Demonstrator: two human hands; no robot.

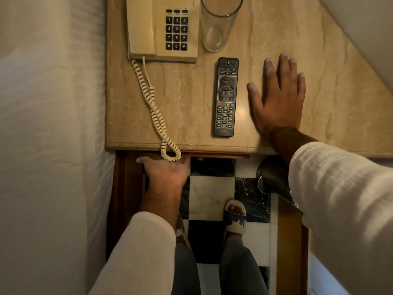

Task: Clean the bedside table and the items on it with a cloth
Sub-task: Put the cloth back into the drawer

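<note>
The beige marble bedside table (187, 92) carries a cream push-button telephone (148, 28) at the back left. Its coiled cord (155, 111) runs over the front edge. An empty tall glass (217, 28) stands beside the phone, and a black remote control (225, 96) lies in the middle. My right hand (278, 99) lies flat on the tabletop just right of the remote, fingers spread, holding nothing. My left hand (165, 171) reaches under the front edge at a wooden drawer front (212, 155), with its fingers hidden. No cloth is in view.
A white-sheeted bed (49, 124) presses against the table's left side. Below the table is a black-and-white checkered floor (212, 194) with my slippered foot (235, 218) on it. A dark round object (270, 177) sits under my right forearm. A pale slanted surface (361, 28) covers the table's back right.
</note>
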